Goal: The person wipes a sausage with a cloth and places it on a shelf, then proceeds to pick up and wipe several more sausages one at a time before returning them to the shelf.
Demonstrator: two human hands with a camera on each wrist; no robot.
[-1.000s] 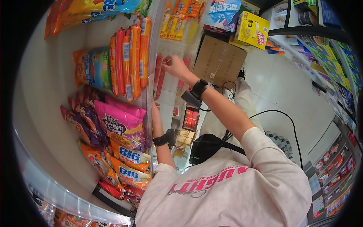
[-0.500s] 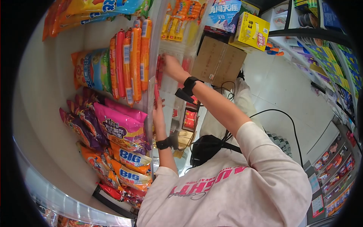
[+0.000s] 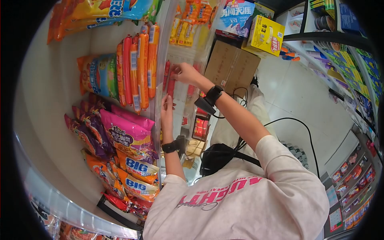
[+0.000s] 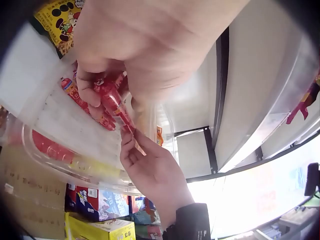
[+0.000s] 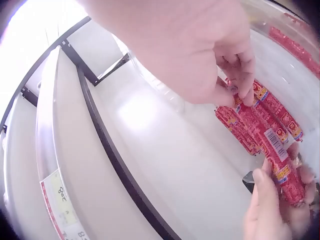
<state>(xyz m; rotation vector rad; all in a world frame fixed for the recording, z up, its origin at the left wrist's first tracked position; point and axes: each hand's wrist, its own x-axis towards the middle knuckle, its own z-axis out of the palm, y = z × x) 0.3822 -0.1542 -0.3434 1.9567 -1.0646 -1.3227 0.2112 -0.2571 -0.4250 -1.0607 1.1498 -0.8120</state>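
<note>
A red-wrapped sausage [image 5: 265,135] spans both hands above a clear plastic bin. My right hand [image 3: 188,74] pinches its one end between thumb and fingers. Around the other end curl the thumb and fingers of my left hand [image 3: 167,116]. The left wrist view shows the same sausage [image 4: 114,102] slanting from the left palm to the right fingertips [image 4: 140,142]. Several more red sausages [image 5: 281,112] lie side by side in the bin, just behind the held one.
Orange and red sausages [image 3: 143,66] stand upright on the shelf at left, beside pink noodle bags [image 3: 126,132]. The clear bin's wall [image 4: 75,172] curves around the hands. A cardboard box [image 3: 232,64] and a yellow box [image 3: 266,35] stand beyond. Black cables [image 3: 296,118] trail by the person.
Half a second ago the right hand was blurred over the bin while the left held a sausage upright near the shelf edge. Now both hands meet on one sausage, the left raised from before.
</note>
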